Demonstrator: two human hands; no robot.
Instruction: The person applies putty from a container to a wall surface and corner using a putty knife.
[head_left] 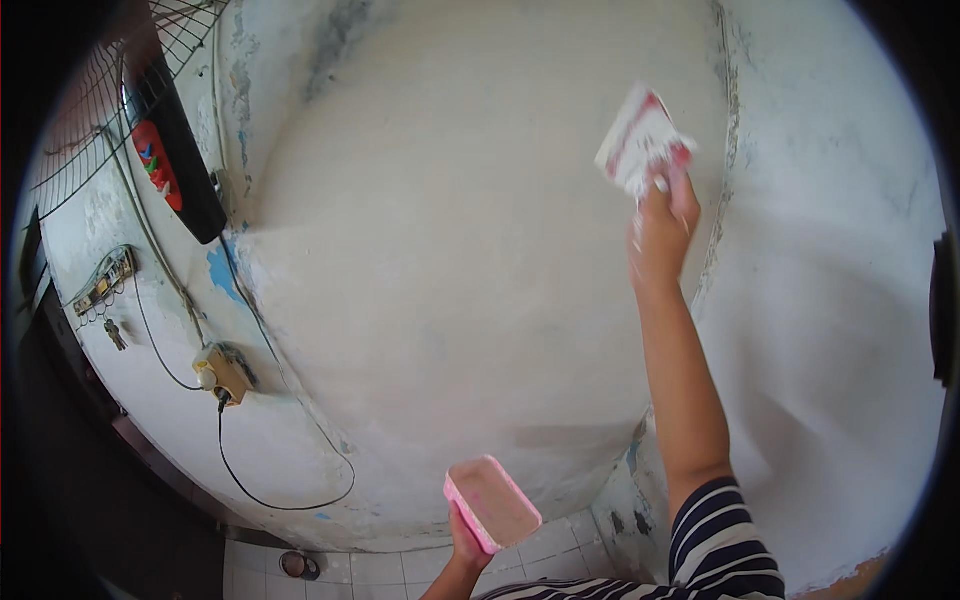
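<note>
My right hand (664,235) is raised against the upper right of a patchy wall (450,250), closed round a putty knife. The putty knife (637,140) has a broad blade smeared with white paste and some red showing near the grip. It is slightly blurred, and whether the blade touches the wall I cannot tell. Low in the middle, my left hand (466,542) grips a pink rectangular tub (468,514) by its side. Greyish paste (495,503) covers the inside of the tub.
At the left, a beige socket block (222,375) with a plug and hanging cable is fixed to the wall. A long black object with a red panel (160,165), a wire rack (75,130) and hanging keys (115,334) are nearby. A cup-like object (294,565) stands on white tiles below.
</note>
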